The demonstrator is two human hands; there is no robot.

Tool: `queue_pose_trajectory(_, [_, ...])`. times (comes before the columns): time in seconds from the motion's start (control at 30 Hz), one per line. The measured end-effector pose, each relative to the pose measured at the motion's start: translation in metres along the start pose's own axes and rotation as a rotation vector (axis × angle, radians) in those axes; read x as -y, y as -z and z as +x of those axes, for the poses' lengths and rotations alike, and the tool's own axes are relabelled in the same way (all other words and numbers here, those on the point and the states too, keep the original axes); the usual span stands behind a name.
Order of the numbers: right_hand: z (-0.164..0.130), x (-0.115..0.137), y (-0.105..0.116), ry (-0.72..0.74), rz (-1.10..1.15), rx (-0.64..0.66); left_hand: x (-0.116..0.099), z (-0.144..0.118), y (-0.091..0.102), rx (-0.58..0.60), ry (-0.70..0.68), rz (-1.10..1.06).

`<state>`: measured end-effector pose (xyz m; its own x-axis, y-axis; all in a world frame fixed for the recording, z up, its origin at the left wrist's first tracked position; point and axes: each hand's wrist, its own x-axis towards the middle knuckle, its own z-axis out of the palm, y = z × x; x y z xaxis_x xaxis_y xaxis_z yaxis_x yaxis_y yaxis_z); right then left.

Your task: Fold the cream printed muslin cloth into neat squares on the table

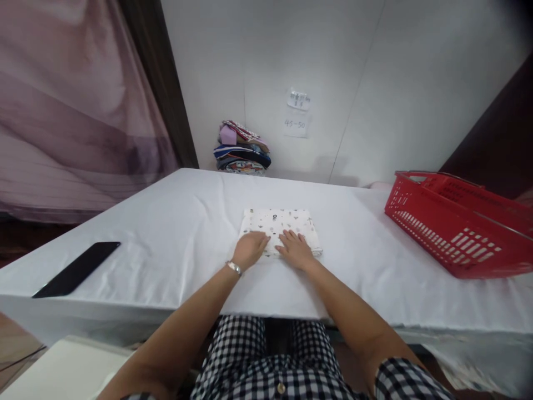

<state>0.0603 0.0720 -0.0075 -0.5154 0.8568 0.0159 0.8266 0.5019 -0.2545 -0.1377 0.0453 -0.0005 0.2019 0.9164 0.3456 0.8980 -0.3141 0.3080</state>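
A folded white cloth with a small scattered print (277, 221) lies flat at the middle of the table, its near edge toward me. On its near left part rests my left hand (251, 249), turned inward with its fingers pointing right and a silver bracelet at the wrist. Beside it, my right hand (296, 249) lies palm down on the near right part, fingers stretched and slightly apart. Both hands press on top of the cloth without gripping it. The folded layers show at the right near corner.
A white cloth covers the table (166, 222). A black flat tablet-like object (79, 269) lies at the left edge. The red plastic basket (453, 222) stands on the right. Behind the far edge is a pile of folded fabrics (242, 150), below paper notes (297, 114) on the wall.
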Motion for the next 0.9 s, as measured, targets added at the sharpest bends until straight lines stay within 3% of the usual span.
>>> queue_pose_trajectory(0.07, [0.001, 0.002, 0.002, -0.013, 0.022, 0.028, 0.006, 0.016, 0.002, 0.011, 0.078, 0.078])
queue_pose_trajectory(0.13, [0.006, 0.003, 0.007, -0.018, 0.054, 0.086, 0.012, 0.026, -0.002, 0.108, 0.178, 0.131])
queue_pose_trajectory(0.27, [0.029, -0.006, 0.024, -0.043, 0.045, 0.126, 0.017, 0.03, -0.012, 0.254, 0.267, 0.159])
queue_pose_trajectory(0.37, [0.047, -0.028, 0.032, -0.136, -0.063, 0.031, 0.017, 0.026, -0.013, 0.284, 0.282, 0.15])
queue_pose_trajectory(0.53, [0.054, -0.062, 0.021, -0.249, -0.097, 0.064, 0.017, 0.024, -0.01, 0.303, 0.283, 0.118])
queue_pose_trajectory(0.7, [0.052, -0.065, 0.011, -0.241, -0.075, 0.048, 0.023, 0.039, -0.005, 0.364, 0.342, 0.093])
queue_pose_trajectory(0.9, [0.056, -0.064, 0.015, -0.245, -0.007, 0.046, 0.032, 0.054, -0.014, 0.291, 0.451, 0.145])
